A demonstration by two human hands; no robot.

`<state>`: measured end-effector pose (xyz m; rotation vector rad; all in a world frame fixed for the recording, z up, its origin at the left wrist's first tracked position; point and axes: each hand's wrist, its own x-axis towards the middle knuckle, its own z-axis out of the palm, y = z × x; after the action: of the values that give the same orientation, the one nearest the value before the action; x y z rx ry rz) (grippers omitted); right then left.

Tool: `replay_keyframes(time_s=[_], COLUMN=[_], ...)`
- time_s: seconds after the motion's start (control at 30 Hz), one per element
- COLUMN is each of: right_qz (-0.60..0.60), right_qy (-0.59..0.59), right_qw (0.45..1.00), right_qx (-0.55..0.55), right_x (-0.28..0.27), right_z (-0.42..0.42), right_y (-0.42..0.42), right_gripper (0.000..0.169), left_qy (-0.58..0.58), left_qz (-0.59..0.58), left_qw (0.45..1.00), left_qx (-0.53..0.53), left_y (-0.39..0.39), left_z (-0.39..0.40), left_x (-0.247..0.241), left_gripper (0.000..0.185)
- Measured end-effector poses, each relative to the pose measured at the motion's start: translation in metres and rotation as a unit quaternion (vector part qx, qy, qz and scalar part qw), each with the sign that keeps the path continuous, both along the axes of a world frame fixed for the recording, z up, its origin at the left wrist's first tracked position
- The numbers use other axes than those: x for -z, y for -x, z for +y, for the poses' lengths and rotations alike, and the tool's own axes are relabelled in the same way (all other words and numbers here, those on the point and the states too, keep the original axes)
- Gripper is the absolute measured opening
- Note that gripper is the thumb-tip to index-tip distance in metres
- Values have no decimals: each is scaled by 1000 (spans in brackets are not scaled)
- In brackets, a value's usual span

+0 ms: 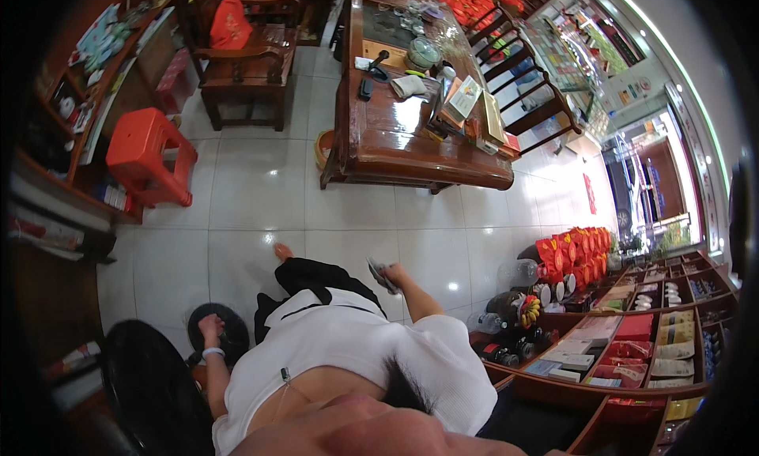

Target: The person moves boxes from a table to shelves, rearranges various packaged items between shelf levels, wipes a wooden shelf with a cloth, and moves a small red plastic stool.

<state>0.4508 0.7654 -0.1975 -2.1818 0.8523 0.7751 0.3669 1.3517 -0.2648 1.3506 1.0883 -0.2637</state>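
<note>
My right hand (391,272) is closed around a narrow grey object (378,273), held out over the floor tiles; its exact kind is too small to make out. My left hand (210,325), with a pale bracelet at the wrist, hangs low at my left side. Behind it in the view lies a round black seat (234,339); I cannot tell whether the hand touches it. The left fingers look curled, and what is inside them is not visible. One foot (283,252) shows on the light tiled floor (255,183).
Ahead stands a polished wooden table (409,154) with boxes and a glass bowl (423,53). Left are a red plastic stool (139,148) and a wooden armchair (243,71). On the right are bottles (489,322), red bags (563,254) and compartmented wooden shelving (545,322). A black chair (148,385) is close at left.
</note>
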Motion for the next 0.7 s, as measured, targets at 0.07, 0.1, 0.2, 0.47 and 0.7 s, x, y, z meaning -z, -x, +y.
replay_keyframes(time_s=[0.07, 0.1, 0.2, 0.47, 0.7], right_qz=[27, 37, 23, -69, -161], right_qy=[19, 15, 23, -36, -140], right_qw=[999, 998, 997, 997, 977], right_qx=[34, 58, 67, 2, -3], right_x=[31, 48, 49, 34, 35], right_z=[-21, -26, 5, 95, 94], right_y=[16, 19, -27, -237, -338], right_gripper=[33, 35, 38, 56, 35], left_qy=[5, 3, 27, 65, 89], left_qz=[-5, -19, -44, 12, -41], left_qw=[1000, 999, 998, 997, 985], left_qx=[21, 28, 23, -32, -143], left_y=[-58, -84, -139, -246, -311], left_z=[8, 7, 9, 26, 69], left_x=[-7, -14, -23, -52, -53], left_gripper=[14, 15, 19, 18, 29])
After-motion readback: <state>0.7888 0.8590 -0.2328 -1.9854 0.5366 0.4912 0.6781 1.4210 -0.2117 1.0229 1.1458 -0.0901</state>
